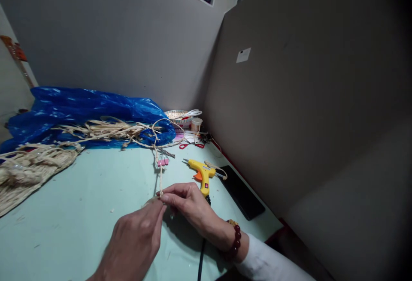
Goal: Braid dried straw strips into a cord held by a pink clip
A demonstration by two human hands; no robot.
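Observation:
A pale braided fibre cord (161,180) runs from a pink binder clip (163,162) down to my fingertips. My left hand (137,231) pinches the cord's near end, its fingertips mostly hidden behind the back of the hand. Meeting it from the right, my right hand (188,206) grips the same spot between thumb and forefinger. Beyond the clip the cord loops up and back toward the fibre bundle. Just past my right hand lies a yellow hot glue gun (202,173) with an orange trigger.
A blue plastic bag (96,105) with dry fibre strands (109,130) lies at the back left, a woven fibre piece (35,169) before it. Red-handled scissors (192,146), a basket (177,116) and a small tub (196,124) stand behind. A black phone (241,193) lies right, beside the partition (305,122).

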